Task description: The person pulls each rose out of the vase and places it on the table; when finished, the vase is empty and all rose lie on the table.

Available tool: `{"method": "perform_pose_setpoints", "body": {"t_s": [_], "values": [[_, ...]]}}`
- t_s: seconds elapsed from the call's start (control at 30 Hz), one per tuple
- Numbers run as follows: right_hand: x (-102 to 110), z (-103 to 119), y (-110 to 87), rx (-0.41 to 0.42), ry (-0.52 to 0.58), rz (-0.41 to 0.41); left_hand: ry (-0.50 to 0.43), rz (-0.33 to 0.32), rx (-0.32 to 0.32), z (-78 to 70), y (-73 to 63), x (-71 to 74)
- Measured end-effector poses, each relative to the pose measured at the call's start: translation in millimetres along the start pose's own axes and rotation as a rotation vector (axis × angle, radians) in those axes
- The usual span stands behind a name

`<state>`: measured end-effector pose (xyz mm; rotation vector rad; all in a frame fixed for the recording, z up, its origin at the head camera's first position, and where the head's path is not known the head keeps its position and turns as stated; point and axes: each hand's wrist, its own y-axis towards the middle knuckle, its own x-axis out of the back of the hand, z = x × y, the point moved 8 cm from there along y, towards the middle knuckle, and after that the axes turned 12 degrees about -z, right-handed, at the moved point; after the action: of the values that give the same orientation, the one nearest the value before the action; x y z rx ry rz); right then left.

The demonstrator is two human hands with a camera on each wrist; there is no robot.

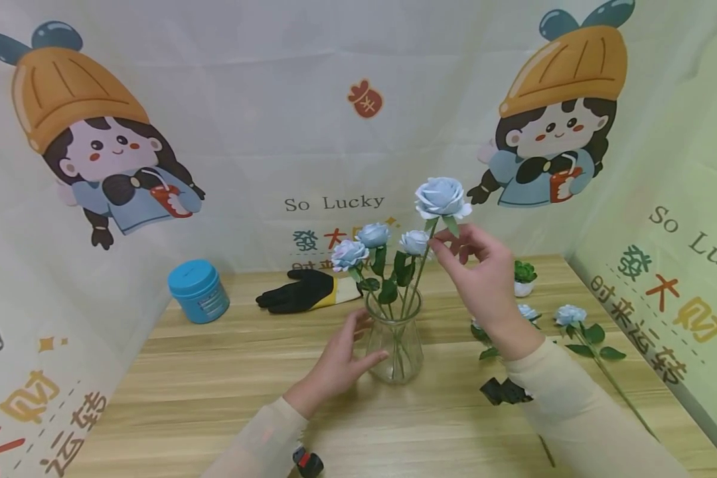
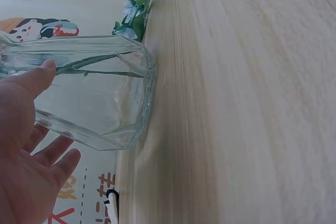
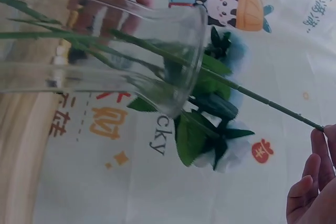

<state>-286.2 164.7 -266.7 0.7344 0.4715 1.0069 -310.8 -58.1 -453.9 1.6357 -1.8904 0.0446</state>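
Working two-handed over a pale wood-grain table point(image 1: 203, 411)

Clear, flared glass vase point(image 1: 414, 365) stands upright. Left hand point(image 1: 342, 358): fingers loosely spread beside it, thumb at the glass. Right hand point(image 1: 484, 272): fingertips pinching, high up, the thin green stem point(image 3: 262, 99) of a large pale-blue rose point(image 1: 442, 198). Stem slants down-left from right fingers into the vase mouth; right hand nearer. Three smaller pale-blue roses point(image 1: 373, 236) inside.

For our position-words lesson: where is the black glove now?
In the head view, the black glove lies left of centre near the back of the table, between the blue tub and the glass vase.
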Motion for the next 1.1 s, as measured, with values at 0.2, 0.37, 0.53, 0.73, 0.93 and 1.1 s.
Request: {"method": "perform_pose_setpoints", "body": {"t_s": [0.2, 0.37, 0.53, 0.73, 0.93, 1.1], "values": [[11, 10, 16.9, 0.015, 0.024, -0.028, 0.005, 0.005, -0.005, -0.5, -0.3, -0.1], [20, 17, 27.1, 0.006, 0.042, -0.067, -0.001, 0.007, 0.005, -0.1, -0.5, 0.6], [26, 23, 32.4, -0.015, 0.062, -0.083, 0.001, -0.001, 0.017, 1.1, 0.5, 1.4], [35, 28, 37.0, -0.050, 0.075, -0.098, -0.001, -0.006, 0.006, 1.0, 2.2, 0.7], [50, 31, 38.2, -0.088, 0.047, -0.125, -0.011, 0.005, 0.017, 1.2, 0.5, -0.5], [57, 27, 29.9, -0.080, -0.038, -0.063, -0.014, 0.007, 0.016, 0.8, 0.2, -0.9]]}}
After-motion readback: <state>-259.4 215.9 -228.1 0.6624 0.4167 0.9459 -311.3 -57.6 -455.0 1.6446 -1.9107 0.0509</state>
